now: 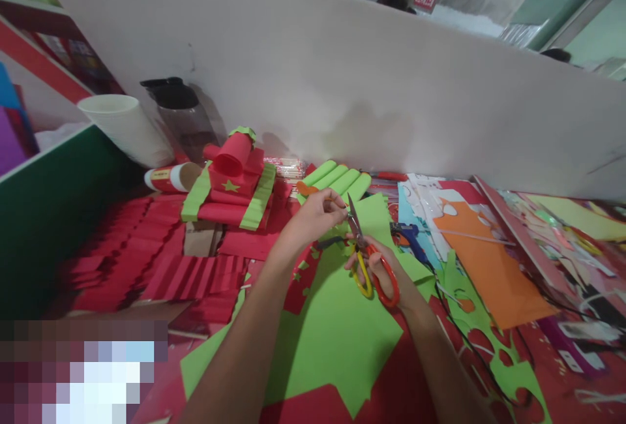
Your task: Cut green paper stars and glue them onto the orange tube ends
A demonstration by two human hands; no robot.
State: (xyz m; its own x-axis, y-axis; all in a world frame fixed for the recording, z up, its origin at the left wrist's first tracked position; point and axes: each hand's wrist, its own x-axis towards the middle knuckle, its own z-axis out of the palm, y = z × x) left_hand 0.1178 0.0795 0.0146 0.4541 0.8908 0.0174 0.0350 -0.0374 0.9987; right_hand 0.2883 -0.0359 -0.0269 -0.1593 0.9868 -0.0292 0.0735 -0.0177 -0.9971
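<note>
My right hand [390,262] holds a pair of scissors [355,223] with one red and one yellow handle, blades pointing up and apart. Close to the blade tips, my left hand [315,216] has its fingers pinched together; whatever is between them is too small to make out. Beneath both hands lies a large sheet of light green paper [337,326]. A red paper strip with small green stars [299,287] rests partly on it, by my left forearm. Just behind the hands are several rounded green paper pieces [337,178].
Left of my hands stands a red and green paper model [235,182] with a star, beside pleated red paper [195,277]. A white cup [124,127] and a black-lidded bottle [180,111] stand behind. At right lie a blue glue gun [413,240], orange paper [482,254] and green scraps [518,372].
</note>
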